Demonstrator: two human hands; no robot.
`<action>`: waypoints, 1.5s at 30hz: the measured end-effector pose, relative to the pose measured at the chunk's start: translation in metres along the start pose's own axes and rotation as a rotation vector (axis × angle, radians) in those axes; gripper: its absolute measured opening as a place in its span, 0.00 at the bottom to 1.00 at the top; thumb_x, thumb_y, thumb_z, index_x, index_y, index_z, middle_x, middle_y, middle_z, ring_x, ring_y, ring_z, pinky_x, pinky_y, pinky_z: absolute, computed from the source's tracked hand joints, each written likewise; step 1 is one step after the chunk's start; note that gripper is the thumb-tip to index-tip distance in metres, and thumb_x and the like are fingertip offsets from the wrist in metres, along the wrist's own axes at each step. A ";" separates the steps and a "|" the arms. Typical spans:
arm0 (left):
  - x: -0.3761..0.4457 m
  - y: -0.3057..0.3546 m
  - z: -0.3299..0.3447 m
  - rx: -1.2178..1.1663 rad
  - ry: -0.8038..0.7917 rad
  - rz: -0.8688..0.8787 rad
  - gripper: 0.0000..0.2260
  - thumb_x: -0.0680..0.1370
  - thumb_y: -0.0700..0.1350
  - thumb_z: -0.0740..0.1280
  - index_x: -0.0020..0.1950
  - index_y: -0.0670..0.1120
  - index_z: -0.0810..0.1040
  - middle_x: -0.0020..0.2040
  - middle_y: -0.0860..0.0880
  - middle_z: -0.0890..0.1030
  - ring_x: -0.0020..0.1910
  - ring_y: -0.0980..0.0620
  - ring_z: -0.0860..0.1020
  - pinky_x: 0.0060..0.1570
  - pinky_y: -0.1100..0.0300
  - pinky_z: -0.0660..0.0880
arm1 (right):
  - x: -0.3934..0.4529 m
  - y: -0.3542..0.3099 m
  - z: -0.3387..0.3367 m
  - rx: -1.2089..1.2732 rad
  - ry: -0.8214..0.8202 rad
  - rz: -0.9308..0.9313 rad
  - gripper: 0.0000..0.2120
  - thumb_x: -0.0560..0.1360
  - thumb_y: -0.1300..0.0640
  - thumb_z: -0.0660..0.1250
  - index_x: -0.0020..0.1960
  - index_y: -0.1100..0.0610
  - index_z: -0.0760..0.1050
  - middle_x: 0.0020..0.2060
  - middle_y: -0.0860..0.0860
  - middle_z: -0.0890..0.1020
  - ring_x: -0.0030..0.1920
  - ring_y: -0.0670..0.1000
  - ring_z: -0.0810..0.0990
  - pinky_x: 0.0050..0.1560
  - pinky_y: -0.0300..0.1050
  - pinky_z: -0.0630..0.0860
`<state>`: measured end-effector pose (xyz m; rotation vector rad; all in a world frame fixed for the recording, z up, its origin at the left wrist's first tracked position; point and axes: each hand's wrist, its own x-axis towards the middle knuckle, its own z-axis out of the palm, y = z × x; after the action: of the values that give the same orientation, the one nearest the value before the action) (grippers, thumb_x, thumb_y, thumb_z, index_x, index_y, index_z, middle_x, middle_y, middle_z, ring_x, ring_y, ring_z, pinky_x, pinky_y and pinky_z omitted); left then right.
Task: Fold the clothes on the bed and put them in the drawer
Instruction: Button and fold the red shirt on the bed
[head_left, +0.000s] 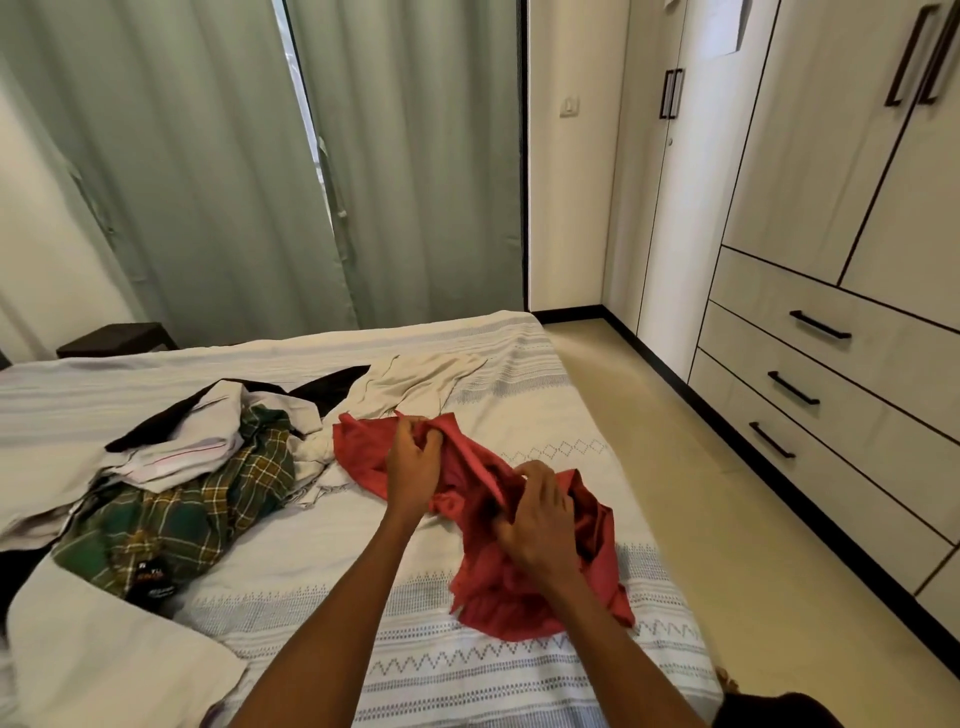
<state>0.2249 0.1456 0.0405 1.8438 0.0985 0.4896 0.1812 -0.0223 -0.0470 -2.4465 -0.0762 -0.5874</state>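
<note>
the bed (311, 561) fills the lower left and middle of the frame under a pale patterned cover. the wardrobe (831, 208) with three closed drawers (810, 384) runs down the right side. a pile of clothes (171, 467), green plaid among them, lies at left of centre. the crumpled red garment (478, 519) lies on the bed at lower centre. the left hand (413, 465) grips its upper fold; the right hand (540, 525) pinches the middle.
</note>
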 end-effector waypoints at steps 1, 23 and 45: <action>0.002 0.006 -0.005 -0.011 0.050 -0.005 0.03 0.80 0.42 0.64 0.51 0.42 0.73 0.39 0.52 0.76 0.36 0.59 0.74 0.35 0.63 0.70 | 0.000 0.000 -0.001 -0.022 0.045 0.035 0.27 0.65 0.51 0.71 0.61 0.53 0.67 0.63 0.53 0.72 0.61 0.58 0.75 0.58 0.56 0.71; 0.089 0.129 -0.053 0.362 -0.039 0.636 0.14 0.79 0.44 0.62 0.61 0.44 0.83 0.41 0.45 0.75 0.44 0.42 0.78 0.43 0.62 0.66 | 0.207 -0.102 -0.193 -0.202 0.094 -0.280 0.12 0.81 0.45 0.62 0.61 0.48 0.71 0.48 0.54 0.84 0.47 0.62 0.82 0.45 0.53 0.77; 0.137 0.454 -0.216 0.609 0.322 0.428 0.11 0.72 0.42 0.66 0.52 0.42 0.80 0.50 0.38 0.82 0.49 0.37 0.80 0.43 0.56 0.74 | 0.294 -0.316 -0.432 -0.213 0.264 -0.211 0.26 0.68 0.30 0.71 0.42 0.54 0.80 0.39 0.52 0.81 0.43 0.57 0.81 0.41 0.45 0.72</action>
<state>0.1880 0.2312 0.5529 2.3756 0.0733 1.1542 0.2162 -0.0419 0.5624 -2.5577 -0.1737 -1.0550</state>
